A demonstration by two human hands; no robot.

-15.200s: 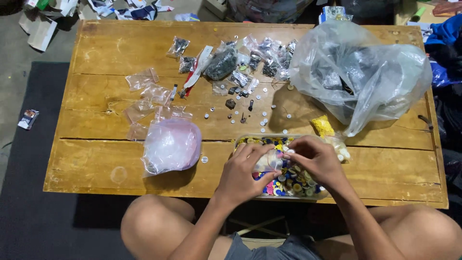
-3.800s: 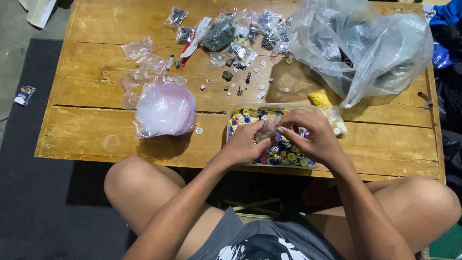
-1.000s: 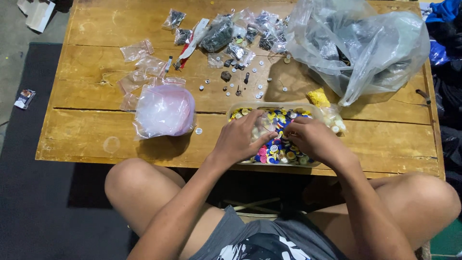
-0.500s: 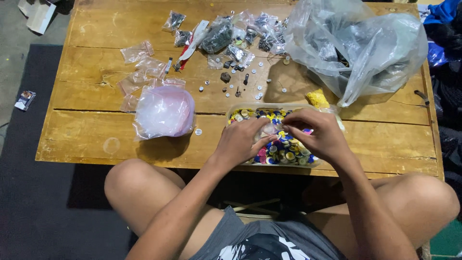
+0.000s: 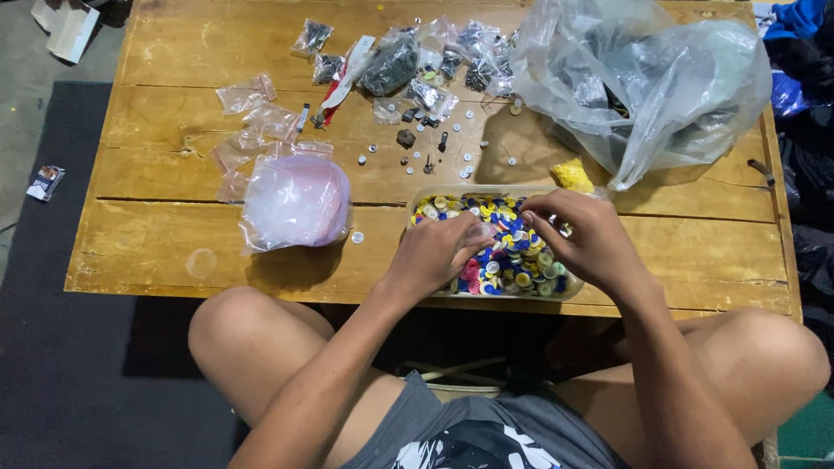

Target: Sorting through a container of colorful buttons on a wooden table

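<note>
A clear shallow tray (image 5: 460,191) full of small round coloured pieces, blue, yellow, white and pink (image 5: 512,260), sits at the near edge of the wooden table (image 5: 165,252). Both my hands are over it. My left hand (image 5: 430,256) grips a small clear bag (image 5: 479,232) just above the pieces. My right hand (image 5: 586,236) has its fingers curled, with the fingertips pinched together beside the bag. What they pinch is too small to tell.
A pinkish plastic bag (image 5: 295,201) lies left of the tray, with small empty zip bags (image 5: 248,122) beyond it. Packets of dark parts (image 5: 391,62) and loose bits (image 5: 434,149) lie further back. A big clear bag (image 5: 643,87) and a yellow lump (image 5: 573,175) sit at right.
In the last second my hands moved from spread apart in the tray to nearly meeting over its middle, around the small bag. The table's other things stayed put.
</note>
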